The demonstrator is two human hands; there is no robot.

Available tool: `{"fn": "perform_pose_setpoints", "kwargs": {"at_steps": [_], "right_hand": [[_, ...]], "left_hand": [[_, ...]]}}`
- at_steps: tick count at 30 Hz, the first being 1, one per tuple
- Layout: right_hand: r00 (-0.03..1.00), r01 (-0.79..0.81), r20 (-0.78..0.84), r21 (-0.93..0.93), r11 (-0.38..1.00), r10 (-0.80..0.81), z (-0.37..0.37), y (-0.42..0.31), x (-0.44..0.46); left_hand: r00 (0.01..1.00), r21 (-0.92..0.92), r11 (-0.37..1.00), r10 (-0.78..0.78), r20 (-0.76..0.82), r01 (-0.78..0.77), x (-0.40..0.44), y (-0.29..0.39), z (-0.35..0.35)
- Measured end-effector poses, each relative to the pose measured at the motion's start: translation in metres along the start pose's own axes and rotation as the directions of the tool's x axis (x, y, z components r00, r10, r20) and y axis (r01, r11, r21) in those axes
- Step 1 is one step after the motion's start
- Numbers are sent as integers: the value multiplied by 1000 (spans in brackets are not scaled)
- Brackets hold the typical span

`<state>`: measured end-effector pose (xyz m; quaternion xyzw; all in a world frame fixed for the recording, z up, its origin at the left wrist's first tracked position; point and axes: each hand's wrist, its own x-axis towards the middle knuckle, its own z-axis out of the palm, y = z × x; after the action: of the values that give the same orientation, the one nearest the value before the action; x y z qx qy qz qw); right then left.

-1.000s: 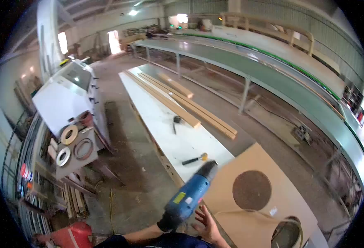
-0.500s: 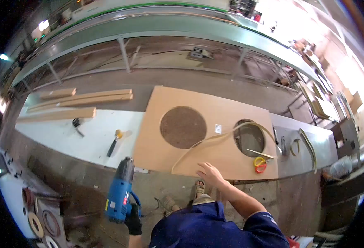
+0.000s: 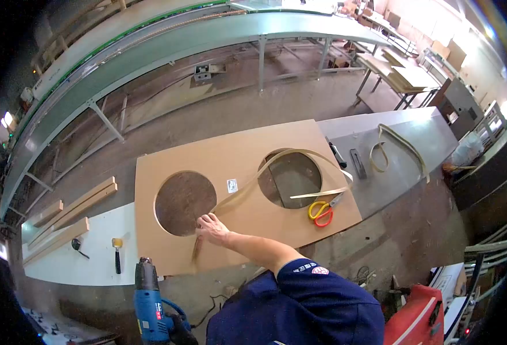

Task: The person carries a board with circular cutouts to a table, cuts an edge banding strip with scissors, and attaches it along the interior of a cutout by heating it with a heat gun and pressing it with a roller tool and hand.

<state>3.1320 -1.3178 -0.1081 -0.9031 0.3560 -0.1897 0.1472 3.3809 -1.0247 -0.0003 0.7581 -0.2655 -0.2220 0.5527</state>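
Two round openings are already cut through a brown board (image 3: pixel 207 158) on a long desk (image 3: pixel 95 230), while a thin pale strip (image 3: pixel 239 194) lies loose on top. Read from the board's middle, the first opening (image 3: pixel 184 201) sits at 9 o'clock, the second opening (image 3: pixel 291 179) at 2 o'clock. The strip arches across the second opening and runs toward 8 o'clock, where the worker's bare right hand (image 3: pixel 212 228) pinches it close to one end, beside the first opening's rim. At 7 o'clock, off the board, the gloved left hand (image 3: pixel 180 332) grips the handle of what looks like a blue heat gun (image 3: pixel 148 305), nozzle toward 12.

The cutting looks complete; fixing does not. The strip appears attached along neither rim, its free end trailing near yellow-and-red scissors (image 3: pixel 327 206) at 3 o'clock. A yellow-topped hand tool (image 3: pixel 117 261) lies unheld on the desk at 8 o'clock, and further lengths of strip (image 3: pixel 408 144) rest unused toward 2. Whether the nearer end is stuck down cannot be told; it is blurred.
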Motion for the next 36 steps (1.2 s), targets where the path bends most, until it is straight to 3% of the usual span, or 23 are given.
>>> {"fn": "perform_pose_setpoints", "kwargs": {"at_steps": [4, 7, 9, 10, 13, 15, 19, 20, 22, 24, 27, 31, 34, 36], "right_hand": [[898, 164, -420, 38, 986, -133, -61, 8, 13], [980, 18, -186, 418, 908, 66, -121, 21, 23], [933, -176, -154, 593, 786, 325, -159, 18, 13], [921, -274, -48, 625, 731, 386, -168, 19, 13], [862, -299, -46, 759, 579, 505, -175, 24, 7], [844, -380, 71, 778, 500, 531, -176, 27, 4], [770, -431, 143, 835, 343, 621, -170, 34, -3], [768, -433, 183, 855, 286, 614, -161, 39, -6], [776, -410, 186, 875, 256, 603, -154, 43, -12], [795, -400, 190, 878, 262, 577, -151, 43, -22], [827, -380, 187, 881, 283, 530, -150, 43, -33], [832, -366, 211, 904, 221, 513, -147, 41, -45], [805, -389, 242, 905, 175, 541, -139, 40, -54], [786, -402, 254, 903, 153, 563, -134, 37, -57]], "left_hand": [[999, 41, 999, -33, -1, 33, -36, 18, 48], [998, 53, 998, -47, 41, 45, -55, 31, 74], [996, 55, 998, -48, 71, 44, -65, 42, 87], [996, 56, 997, -54, 71, 50, -71, 47, 88], [988, 10, 999, -47, 149, 46, -67, 56, 114], [973, -51, 997, -42, 226, 54, -58, 56, 137], [923, -216, 972, -6, 385, 96, -51, 48, 182], [911, -213, 977, 100, 400, -14, -51, 45, 190], [785, -20, 845, 505, 359, -534, -47, 53, 200], [835, -65, 981, 190, 517, -184, -52, 26, 205], [801, -58, 975, 211, 559, -216, -46, 11, 211], [749, 122, 883, 303, 590, -453, -43, 41, 203], [750, 33, 889, 364, 552, -456, -43, 63, 203], [755, -23, 929, 315, 575, -370, -44, 56, 203]]}}
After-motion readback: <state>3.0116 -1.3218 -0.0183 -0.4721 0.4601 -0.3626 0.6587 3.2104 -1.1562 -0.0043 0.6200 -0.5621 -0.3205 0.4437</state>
